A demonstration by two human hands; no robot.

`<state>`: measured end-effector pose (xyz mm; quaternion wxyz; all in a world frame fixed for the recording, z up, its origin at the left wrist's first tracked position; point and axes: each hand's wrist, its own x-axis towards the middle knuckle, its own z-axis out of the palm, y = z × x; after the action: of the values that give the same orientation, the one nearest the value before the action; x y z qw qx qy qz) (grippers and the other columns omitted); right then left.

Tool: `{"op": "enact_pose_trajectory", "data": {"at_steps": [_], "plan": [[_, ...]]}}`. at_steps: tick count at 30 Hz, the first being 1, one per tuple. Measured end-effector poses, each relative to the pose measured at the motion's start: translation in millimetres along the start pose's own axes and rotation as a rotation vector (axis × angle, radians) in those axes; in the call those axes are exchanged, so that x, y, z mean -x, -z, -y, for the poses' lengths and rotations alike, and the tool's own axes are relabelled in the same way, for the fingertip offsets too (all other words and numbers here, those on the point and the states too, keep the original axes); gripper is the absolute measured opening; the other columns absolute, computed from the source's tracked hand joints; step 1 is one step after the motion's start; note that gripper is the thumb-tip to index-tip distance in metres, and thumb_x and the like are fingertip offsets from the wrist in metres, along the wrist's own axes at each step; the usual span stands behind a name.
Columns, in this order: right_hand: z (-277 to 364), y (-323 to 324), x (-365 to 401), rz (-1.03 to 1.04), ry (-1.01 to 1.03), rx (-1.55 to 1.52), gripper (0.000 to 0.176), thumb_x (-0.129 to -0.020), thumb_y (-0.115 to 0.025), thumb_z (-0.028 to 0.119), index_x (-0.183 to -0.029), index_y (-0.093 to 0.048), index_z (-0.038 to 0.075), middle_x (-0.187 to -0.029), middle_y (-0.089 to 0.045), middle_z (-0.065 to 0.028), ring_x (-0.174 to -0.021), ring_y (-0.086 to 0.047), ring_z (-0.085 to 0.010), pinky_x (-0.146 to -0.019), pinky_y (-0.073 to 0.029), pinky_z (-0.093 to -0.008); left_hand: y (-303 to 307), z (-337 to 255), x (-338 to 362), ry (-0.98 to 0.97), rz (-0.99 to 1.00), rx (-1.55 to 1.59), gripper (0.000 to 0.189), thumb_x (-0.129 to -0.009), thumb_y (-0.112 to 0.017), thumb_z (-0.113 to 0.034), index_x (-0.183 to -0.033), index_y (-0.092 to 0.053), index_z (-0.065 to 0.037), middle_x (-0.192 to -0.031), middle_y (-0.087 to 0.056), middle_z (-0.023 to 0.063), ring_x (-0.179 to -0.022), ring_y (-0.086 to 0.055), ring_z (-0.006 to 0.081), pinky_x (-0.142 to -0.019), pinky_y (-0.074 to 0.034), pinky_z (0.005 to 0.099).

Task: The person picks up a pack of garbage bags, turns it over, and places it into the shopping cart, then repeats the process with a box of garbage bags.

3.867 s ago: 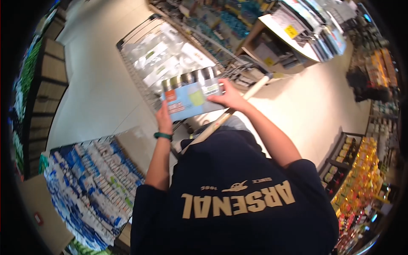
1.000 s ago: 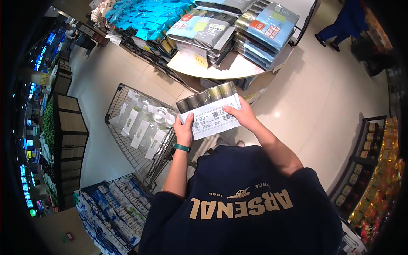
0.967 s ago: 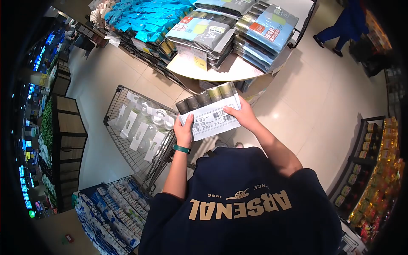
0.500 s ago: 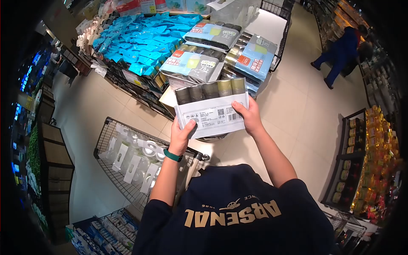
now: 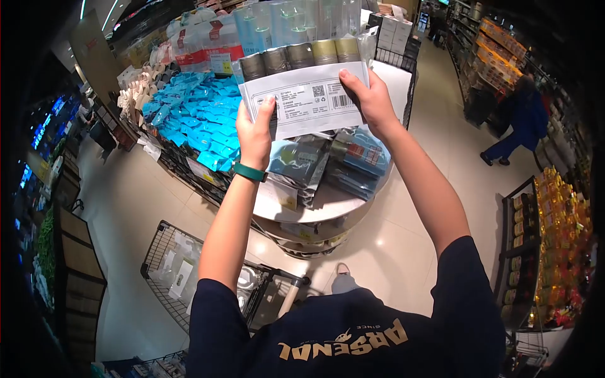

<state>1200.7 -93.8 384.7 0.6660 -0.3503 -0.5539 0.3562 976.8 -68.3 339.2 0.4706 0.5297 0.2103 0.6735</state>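
Observation:
Both hands grip a clear pack of garbage bag rolls (image 5: 309, 101), raised in front of me over the display. Its row of dark grey and olive rolls shows along the far edge, and a white printed label with a barcode faces me. My left hand (image 5: 255, 132) is closed on the left edge, thumb on the label. At the right edge, my right hand (image 5: 373, 104) is closed too, its thumb near the rolls; the fingers of both hands are partly hidden behind the pack. Beneath it, more blue and grey packs (image 5: 360, 160) are stacked on the round-ended white display table (image 5: 309, 214).
Bright blue packets (image 5: 189, 120) fill a bin at the left of the display. A wire shopping cart (image 5: 164, 258) with clear plastic items stands at my lower left. A person in blue (image 5: 526, 123) is in the right aisle, near a rack of gold packages (image 5: 558, 239).
Both hands have lifted the pack up and away from me, with my arms stretched further out. The view has tilted, showing more of the far display. The person in blue has shifted.

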Motion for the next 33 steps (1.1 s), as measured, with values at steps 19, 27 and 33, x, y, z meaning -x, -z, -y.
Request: {"op": "enact_pose_trajectory", "data": {"at_steps": [19, 27, 33], "plan": [[-166, 48, -195, -0.164, 0.071, -0.137, 0.038, -0.092, -0.064, 0.023, -0.117, -0.059, -0.005, -0.089, -0.069, -0.0085, -0.078, -0.064, -0.0112, -0.070, -0.049, -0.0257, -11, 187, -171, -0.341, -0.533, 0.178, 0.024, -0.096, -0.061, -0.018, -0.107, -0.061, 0.004, -0.095, -0.069, 0.0077, -0.081, -0.063, 0.0106, -0.073, -0.051, 0.0238], [-213, 57, -176, -0.081, 0.047, -0.100, 0.044, -0.098, -0.054, 0.016, -0.136, -0.045, -0.004, -0.111, -0.064, -0.0114, -0.098, -0.060, -0.0122, -0.085, -0.046, -0.0252, 8, 217, -163, -0.248, -0.541, -0.005, 0.025, -0.098, -0.056, -0.021, -0.102, -0.063, 0.002, -0.094, -0.068, 0.0046, -0.081, -0.061, 0.0092, -0.071, -0.048, 0.0232], [-214, 56, -181, -0.098, 0.102, 0.048, 0.044, -0.100, -0.052, 0.019, -0.137, -0.043, -0.002, -0.111, -0.064, -0.0117, -0.098, -0.060, -0.0134, -0.087, -0.046, -0.0261, 2, 209, -165, -0.216, -0.525, 0.013, 0.030, -0.100, -0.053, -0.024, -0.100, -0.066, 0.003, -0.092, -0.069, 0.0049, -0.079, -0.062, 0.0095, -0.070, -0.049, 0.0238]]}}
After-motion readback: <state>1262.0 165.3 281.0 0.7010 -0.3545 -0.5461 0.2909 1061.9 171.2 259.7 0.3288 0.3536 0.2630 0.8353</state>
